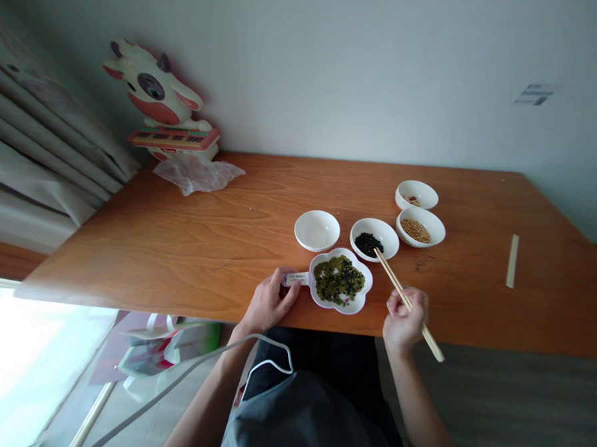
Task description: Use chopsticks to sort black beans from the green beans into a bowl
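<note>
Now the chopsticks [407, 304] sit pinched in the closed right hand [404, 319], their tips over the rim of the bowl of black beans [374, 239]. Just beside it, near the table's [180, 250] front edge, lies a flower-shaped dish [340, 280] of mixed green and black beans; the left hand [270, 301] grips its handle. Behind stand an empty bowl [317, 230], a bowl of yellow beans [420, 227] and another small bowl [416, 194]. A paper sleeve [512, 261] lies well apart, rightward.

Wooden table [179, 243]: five white dishes [317, 230], plastic bag [198, 173], paper sleeve [512, 261]
</note>
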{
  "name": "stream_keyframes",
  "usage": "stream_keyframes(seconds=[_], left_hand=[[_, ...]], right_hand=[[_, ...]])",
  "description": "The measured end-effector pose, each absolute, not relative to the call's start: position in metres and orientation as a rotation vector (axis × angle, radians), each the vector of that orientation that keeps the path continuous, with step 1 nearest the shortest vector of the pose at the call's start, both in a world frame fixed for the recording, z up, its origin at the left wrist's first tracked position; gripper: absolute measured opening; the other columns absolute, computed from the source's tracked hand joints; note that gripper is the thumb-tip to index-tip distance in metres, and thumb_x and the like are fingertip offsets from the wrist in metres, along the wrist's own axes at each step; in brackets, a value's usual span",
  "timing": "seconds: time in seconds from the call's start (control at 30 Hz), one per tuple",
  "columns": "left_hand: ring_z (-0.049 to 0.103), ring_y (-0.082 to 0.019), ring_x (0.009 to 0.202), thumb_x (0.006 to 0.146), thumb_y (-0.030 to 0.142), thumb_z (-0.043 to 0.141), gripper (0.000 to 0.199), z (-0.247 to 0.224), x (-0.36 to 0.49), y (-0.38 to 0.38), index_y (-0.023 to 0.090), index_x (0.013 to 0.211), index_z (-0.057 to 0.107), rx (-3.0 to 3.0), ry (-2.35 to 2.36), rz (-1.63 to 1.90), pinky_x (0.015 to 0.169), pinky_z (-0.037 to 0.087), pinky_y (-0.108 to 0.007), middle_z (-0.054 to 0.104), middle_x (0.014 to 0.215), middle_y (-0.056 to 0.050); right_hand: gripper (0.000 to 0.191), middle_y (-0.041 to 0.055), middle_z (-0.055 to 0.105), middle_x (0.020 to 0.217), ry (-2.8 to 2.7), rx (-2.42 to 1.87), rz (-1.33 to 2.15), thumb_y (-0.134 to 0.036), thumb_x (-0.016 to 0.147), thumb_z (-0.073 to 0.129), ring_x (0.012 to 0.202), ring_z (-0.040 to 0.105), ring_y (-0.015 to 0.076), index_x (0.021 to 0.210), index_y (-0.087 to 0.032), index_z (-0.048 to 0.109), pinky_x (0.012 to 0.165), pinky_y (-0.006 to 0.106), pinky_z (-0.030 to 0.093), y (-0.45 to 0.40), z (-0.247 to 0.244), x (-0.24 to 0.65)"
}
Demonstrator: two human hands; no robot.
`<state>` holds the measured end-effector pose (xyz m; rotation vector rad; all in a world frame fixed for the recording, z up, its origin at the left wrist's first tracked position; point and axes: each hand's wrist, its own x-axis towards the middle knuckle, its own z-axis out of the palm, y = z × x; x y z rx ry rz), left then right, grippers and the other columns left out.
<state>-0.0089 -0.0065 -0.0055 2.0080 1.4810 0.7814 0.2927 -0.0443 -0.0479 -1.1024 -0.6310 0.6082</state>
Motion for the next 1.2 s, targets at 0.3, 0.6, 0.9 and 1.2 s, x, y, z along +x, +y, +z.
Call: stream_keyframes(seconds=[0.3,0.6,0.9,1.2], left_hand=[[0.075,-0.022,0.085,0.104,0.045,0.053,0.03,-0.005,-0.009,-0.007,0.025,0.125,0.057,2.001,1.474,0.787,0.075,0.056,-0.032,0.078,0.107,-0.005],[0.074,-0.022,0.085,0.103,0.045,0.053,0.03,-0.005,-0.009,-0.007,0.025,0.126,0.057,2.001,1.469,0.789,0.075,0.055,-0.032,0.077,0.105,-0.005],[0.072,-0.02,0.081,0.105,0.044,0.052,0.028,-0.004,-0.009,-0.007,0.024,0.124,0.057,2.001,1.454,0.779,0.074,0.053,-0.031,0.075,0.1,-0.004],[0.073,-0.021,0.082,0.105,0.045,0.052,0.029,-0.004,-0.009,-0.006,0.023,0.124,0.057,1.997,1.463,0.773,0.074,0.054,-0.031,0.076,0.1,-0.005]], right_hand=[[0.035,0.01,0.069,0.124,-0.823,-1.209,0.669,-0.038,0.103,0.066,0.103,0.071,0.0222,0.13,-0.016,0.065,0.087,0.042,0.062,-0.049,-0.047,0.283],[0.034,0.0098,0.07,0.124,-1.049,-1.224,0.622,-0.038,0.103,0.066,0.103,0.071,0.0221,0.129,-0.016,0.066,0.087,0.042,0.062,-0.06,-0.055,0.28],[0.03,0.0084,0.071,0.117,-1.335,-1.086,0.666,-0.039,0.104,0.064,0.095,0.071,0.0192,0.123,-0.016,0.067,0.082,0.038,0.062,-0.065,-0.059,0.289],[0.03,0.0086,0.071,0.118,-1.476,-1.052,0.701,-0.039,0.104,0.064,0.096,0.071,0.0194,0.123,-0.016,0.067,0.083,0.038,0.062,-0.063,-0.06,0.291]])
